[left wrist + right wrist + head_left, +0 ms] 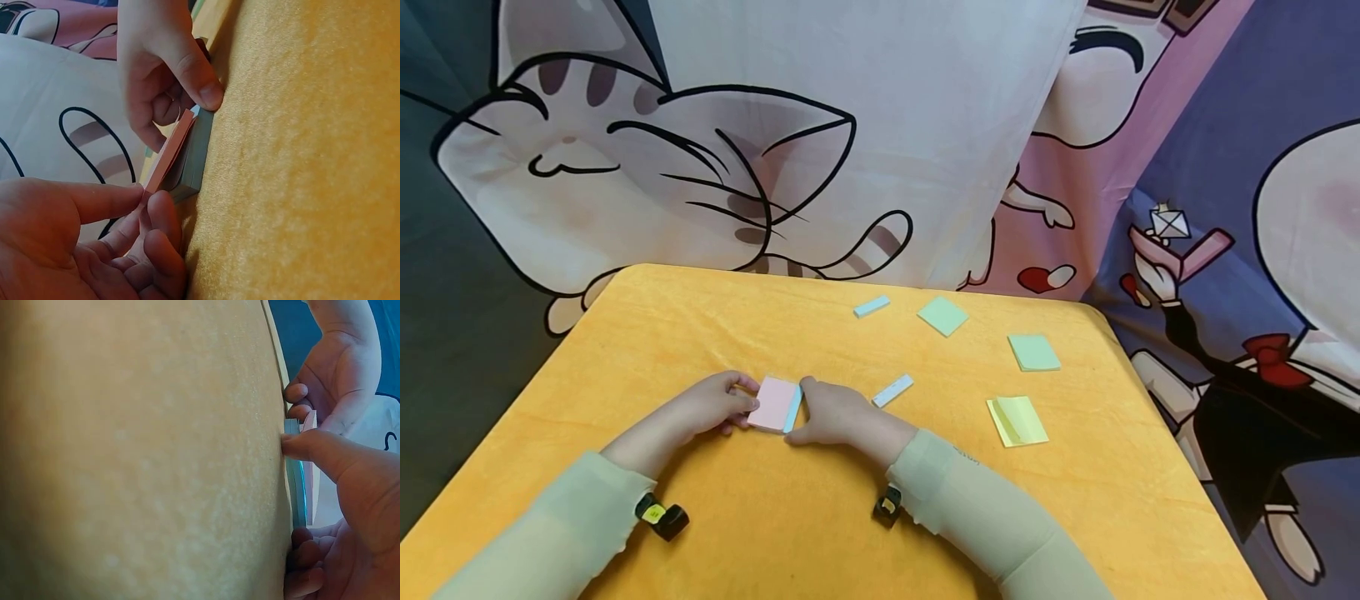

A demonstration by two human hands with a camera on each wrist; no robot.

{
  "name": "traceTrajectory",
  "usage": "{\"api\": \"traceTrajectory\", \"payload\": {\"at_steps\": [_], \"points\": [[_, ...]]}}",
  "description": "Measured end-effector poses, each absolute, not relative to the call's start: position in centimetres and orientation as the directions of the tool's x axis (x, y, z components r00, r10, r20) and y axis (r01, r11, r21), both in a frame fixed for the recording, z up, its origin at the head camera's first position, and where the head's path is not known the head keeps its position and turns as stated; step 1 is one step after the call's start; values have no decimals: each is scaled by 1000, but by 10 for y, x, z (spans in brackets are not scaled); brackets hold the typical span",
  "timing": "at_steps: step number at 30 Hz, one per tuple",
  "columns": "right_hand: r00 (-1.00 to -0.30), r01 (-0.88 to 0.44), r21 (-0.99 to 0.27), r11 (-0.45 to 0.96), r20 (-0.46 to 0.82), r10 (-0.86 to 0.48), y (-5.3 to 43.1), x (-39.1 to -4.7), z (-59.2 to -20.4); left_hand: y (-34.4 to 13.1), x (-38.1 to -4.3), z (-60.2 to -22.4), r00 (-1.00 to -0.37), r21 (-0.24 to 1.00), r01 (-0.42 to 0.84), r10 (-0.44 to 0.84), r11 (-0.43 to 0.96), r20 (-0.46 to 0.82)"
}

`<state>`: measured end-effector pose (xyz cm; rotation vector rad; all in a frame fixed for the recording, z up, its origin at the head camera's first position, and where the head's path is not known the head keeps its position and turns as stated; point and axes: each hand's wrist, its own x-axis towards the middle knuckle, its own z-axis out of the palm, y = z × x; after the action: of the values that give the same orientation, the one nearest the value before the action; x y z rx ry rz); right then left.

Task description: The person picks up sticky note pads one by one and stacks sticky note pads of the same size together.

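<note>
My left hand (717, 403) pinches a pink sticky note pad (772, 403) by its left edge between thumb and fingers. Beneath the pink pad lies a blue sticky note pad (793, 408), its right strip showing in the head view. In the left wrist view the pink pad tilts up from the blue-grey stack (198, 153), with a gap at the near end. With thumb and fingers spread to opposite edges, my right hand (842, 414) holds the stack against the table. The right wrist view shows its thumb (312, 447) at one side of the stack.
On the yellow-covered table (737, 533), two pale blue strips (892, 391) lie beyond and beside my right hand. Farther right are two green sticky note pads (1033, 352) and a yellow pad (1017, 421) with a lifted sheet. A cartoon-printed curtain (925, 150) hangs behind the table.
</note>
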<state>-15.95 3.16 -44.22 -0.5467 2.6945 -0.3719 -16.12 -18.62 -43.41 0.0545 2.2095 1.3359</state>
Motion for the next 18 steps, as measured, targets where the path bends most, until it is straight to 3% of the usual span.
{"api": "traceTrajectory", "payload": {"at_steps": [9, 18], "points": [[-861, -326, -334, 884, -280, -424, 32, -160, -445, -182, -163, -436, -854, 812, -224, 293, 539, -430], [-864, -316, -346, 883, -280, -419, 32, -160, -445, -176, -165, -436, -899, 749, -74, 281, 659, -336]]}}
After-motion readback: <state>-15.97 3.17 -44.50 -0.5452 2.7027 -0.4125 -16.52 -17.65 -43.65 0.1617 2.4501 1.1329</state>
